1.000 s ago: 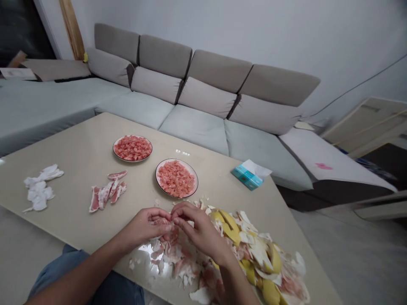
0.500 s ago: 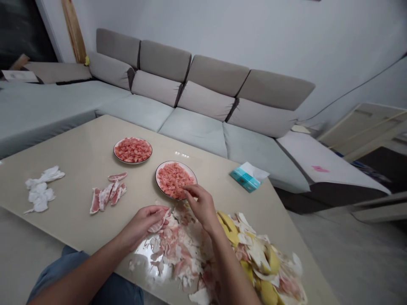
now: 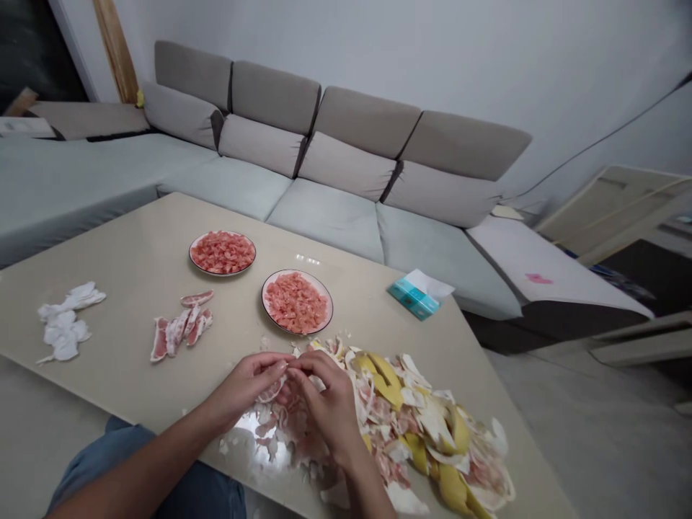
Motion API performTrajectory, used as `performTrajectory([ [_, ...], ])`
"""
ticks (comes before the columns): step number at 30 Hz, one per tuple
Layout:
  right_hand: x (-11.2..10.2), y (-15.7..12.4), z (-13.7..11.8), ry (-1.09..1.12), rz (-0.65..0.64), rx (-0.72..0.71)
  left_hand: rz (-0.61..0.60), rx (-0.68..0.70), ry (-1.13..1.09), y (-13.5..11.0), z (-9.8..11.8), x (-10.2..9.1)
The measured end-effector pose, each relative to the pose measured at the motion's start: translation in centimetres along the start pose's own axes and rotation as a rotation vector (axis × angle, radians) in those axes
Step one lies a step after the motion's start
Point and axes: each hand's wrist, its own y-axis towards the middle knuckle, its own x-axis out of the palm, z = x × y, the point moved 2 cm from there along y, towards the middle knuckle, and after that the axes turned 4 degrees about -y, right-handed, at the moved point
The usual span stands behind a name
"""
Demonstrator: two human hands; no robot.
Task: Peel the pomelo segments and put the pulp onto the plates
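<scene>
Grey sofa [image 3: 335, 216] beyond far edge of worktop [image 3: 367, 295]. Left hand [image 3: 243, 386] in closed grip on pink fruit segment [image 3: 270, 392], above worktop by near edge. Right hand [image 3: 327, 396] pinched together right beside it; what lies between fingertips, cannot tell. Step in hand seems stripping membrane off flesh. Next move calls for steady left hold, light right pull. Peel heap [image 3: 388, 386] toward right edge.

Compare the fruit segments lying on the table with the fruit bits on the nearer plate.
The segments are long wedges; the bits are small chunks. The segments carry whitish skin, while the bits look mostly bare. The segments lie directly on the table, the bits on the plate. Both are pinkish.
</scene>
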Motion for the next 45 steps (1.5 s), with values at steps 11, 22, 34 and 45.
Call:
performTrajectory([
  [11, 1.4, -2.2, 0.3, -0.025, 0.177, 0.066, 0.118, 0.067, 0.059, 0.4, -0.3, -0.5],
  [22, -1.2, -3.4, 0.8, -0.023, 0.226, 0.107, 0.102, 0.008, -0.252, -0.1, 0.7, -0.2],
  [34, -1.8, -3.4, 0.2, -0.039, 0.167, 0.166, 0.076, 0.141, 0.228, -0.5, 0.9, 0.3],
  [45, -0.8, -3.1, -0.6, 0.107, -0.004, 0.108, 0.0, 0.284, 0.666, -0.7, 1.3, 0.7],
])
